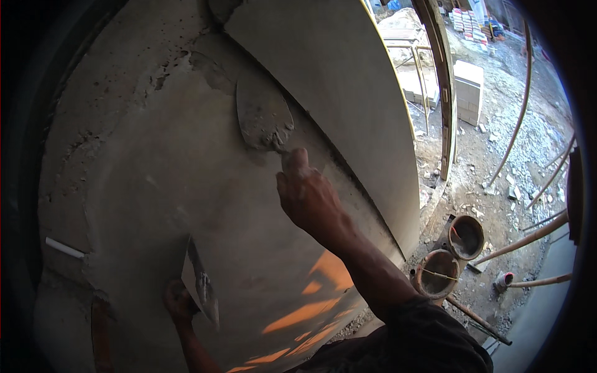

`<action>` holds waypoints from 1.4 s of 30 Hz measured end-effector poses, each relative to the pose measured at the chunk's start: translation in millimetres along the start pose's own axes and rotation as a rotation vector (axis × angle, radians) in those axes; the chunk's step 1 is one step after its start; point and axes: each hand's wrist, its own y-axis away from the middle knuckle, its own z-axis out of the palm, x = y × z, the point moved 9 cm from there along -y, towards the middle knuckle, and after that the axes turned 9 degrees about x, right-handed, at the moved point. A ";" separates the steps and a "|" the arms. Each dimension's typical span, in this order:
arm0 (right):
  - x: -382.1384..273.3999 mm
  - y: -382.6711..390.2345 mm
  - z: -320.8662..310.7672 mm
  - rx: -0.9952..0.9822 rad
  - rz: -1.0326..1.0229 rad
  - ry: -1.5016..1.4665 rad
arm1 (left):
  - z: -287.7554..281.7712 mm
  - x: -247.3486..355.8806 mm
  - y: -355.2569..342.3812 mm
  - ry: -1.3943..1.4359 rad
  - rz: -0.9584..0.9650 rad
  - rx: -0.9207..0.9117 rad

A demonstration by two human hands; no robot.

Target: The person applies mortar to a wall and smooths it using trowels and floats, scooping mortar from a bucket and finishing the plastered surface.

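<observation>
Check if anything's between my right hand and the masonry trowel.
Nothing visible: your right hand grips the masonry trowel by its handle. Grey mortar clumps cling to the blade near the handle, not blocking your grip.

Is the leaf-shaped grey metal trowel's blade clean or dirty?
Dirty: grey mortar-like lumps cling to the leaf-shaped grey metal trowel, at the end nearest the right hand.

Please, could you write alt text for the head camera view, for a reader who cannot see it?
A person's right hand holds a trowel over a grey wall, while the left hand holds a flat tool lower down. Two buckets stand on rubble-strewn ground at right.
</observation>
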 end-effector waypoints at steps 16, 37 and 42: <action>142.4 97.3 30.4 0.061 0.189 -0.048 | -18.6 -16.8 -0.7 -0.023 0.084 0.088; -54.5 -7.5 62.9 -0.157 -0.037 -0.225 | -7.7 -5.3 1.9 -0.022 0.121 0.070; -105.5 7.2 35.6 -0.468 0.120 -0.414 | -16.5 -24.3 3.6 0.025 -0.032 0.013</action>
